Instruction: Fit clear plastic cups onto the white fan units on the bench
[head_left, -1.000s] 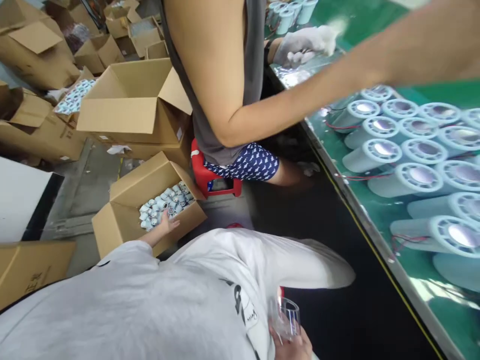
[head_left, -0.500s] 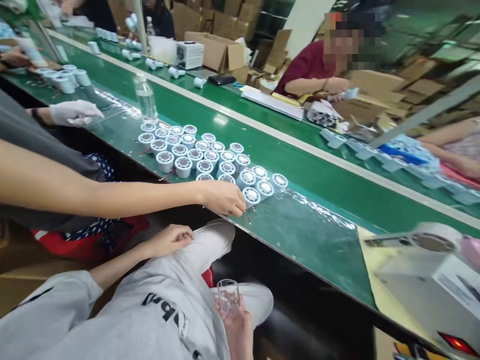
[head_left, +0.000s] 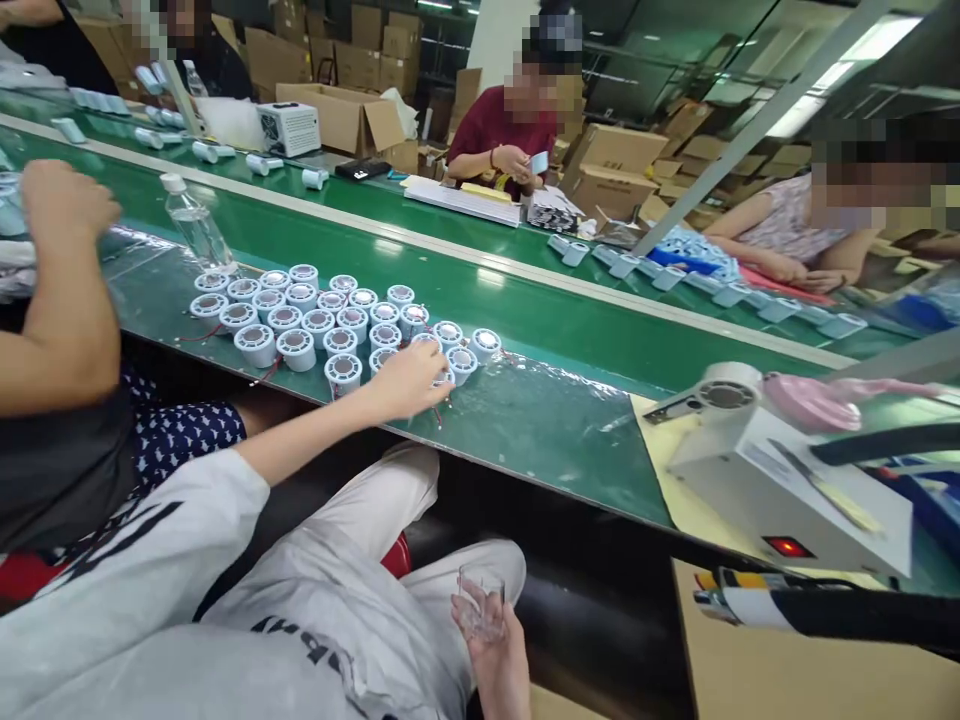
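My left hand (head_left: 409, 382) reaches over the bench edge. Its curled fingers close around the rim of a pale-blue cup-shaped part (head_left: 445, 380) at the front right of a group, covering most of it. Several similar parts (head_left: 297, 345) stand upright in loose rows, each with a slotted ring and round disc on top. Thin red and dark wires trail from some of them. Low over my lap, my right hand (head_left: 499, 640) is wrapped around a small clear glass (head_left: 481, 590), held upright; its contents are hard to make out.
A clear bottle (head_left: 196, 225) stands behind the group. At right is a white device (head_left: 795, 480) with a lit red switch, beside a black-sleeved cable (head_left: 862, 615). A green conveyor (head_left: 525, 300) runs behind. A co-worker's raised arm (head_left: 67, 290) is at left; other people sit opposite.
My left hand has left my lap and reached the parts. The co-worker's arm has withdrawn left from them. My view has swung right; the glass remains in my right hand.
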